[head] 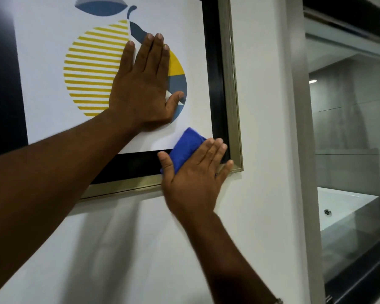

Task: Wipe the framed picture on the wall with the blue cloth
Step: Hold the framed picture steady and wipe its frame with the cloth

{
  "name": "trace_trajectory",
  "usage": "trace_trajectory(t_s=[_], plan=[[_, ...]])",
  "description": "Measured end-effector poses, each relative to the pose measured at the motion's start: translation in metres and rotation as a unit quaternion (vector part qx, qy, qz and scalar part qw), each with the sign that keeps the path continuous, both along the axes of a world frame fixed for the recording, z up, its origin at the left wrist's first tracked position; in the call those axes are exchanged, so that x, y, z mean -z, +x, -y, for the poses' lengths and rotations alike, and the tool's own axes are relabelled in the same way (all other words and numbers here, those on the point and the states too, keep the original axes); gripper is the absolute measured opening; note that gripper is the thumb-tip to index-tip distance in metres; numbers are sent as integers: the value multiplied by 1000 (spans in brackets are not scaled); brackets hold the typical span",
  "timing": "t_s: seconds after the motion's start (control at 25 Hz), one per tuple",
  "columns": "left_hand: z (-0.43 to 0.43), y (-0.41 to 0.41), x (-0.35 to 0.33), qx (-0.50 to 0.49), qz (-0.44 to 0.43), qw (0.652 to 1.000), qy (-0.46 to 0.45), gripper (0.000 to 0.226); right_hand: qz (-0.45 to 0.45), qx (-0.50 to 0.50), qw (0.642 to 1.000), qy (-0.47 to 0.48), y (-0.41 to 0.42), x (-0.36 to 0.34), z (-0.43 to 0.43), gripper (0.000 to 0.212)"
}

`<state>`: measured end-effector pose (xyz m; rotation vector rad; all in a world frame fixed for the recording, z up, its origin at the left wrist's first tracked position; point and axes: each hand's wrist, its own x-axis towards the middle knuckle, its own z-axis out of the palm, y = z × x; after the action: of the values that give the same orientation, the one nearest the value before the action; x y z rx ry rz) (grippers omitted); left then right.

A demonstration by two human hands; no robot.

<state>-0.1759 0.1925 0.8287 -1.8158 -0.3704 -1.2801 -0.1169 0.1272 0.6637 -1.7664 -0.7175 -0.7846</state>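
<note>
The framed picture (228,84) hangs on a white wall: a yellow-striped pear print, a black inner border and a brushed silver outer frame. My left hand (145,84) lies flat on the print's middle with fingers together, holding nothing. My right hand (195,174) presses the blue cloth (185,145) flat against the picture's lower right corner, over the black border. Most of the cloth is hidden under the palm; only its upper left part shows.
Bare white wall (261,106) surrounds the frame on the right and below. Further right a grey post (303,150) borders a glass window (349,106) onto a bathroom with a white bathtub (347,207).
</note>
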Motion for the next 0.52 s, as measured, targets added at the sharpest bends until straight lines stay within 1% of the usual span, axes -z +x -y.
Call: trace_trajectory(t_s=[0.12, 0.24, 0.28, 0.32, 0.4, 0.44, 0.52], plan=[[4, -5, 1, 6, -7, 1000, -9, 80, -42, -5, 999, -28, 32, -5, 17, 105], [16, -11, 16, 46, 8, 998, 38, 52, -27, -29, 999, -20, 37, -4, 20, 107], [21, -12, 27, 55, 5, 998, 37, 46, -21, -41, 999, -19, 38, -3, 21, 109], [27, -11, 41, 64, -22, 998, 13, 47, -14, -51, 998, -22, 39, -3, 22, 111], [40, -4, 72, 68, -89, 991, -72, 54, 1, -69, 997, -35, 44, -1, 25, 109], [45, 2, 86, 71, -98, 986, -114, 52, 10, -80, 996, -37, 46, -1, 27, 107], [58, 15, 107, 96, -77, 973, -195, 43, 25, -111, 993, -44, 50, 1, 32, 102]])
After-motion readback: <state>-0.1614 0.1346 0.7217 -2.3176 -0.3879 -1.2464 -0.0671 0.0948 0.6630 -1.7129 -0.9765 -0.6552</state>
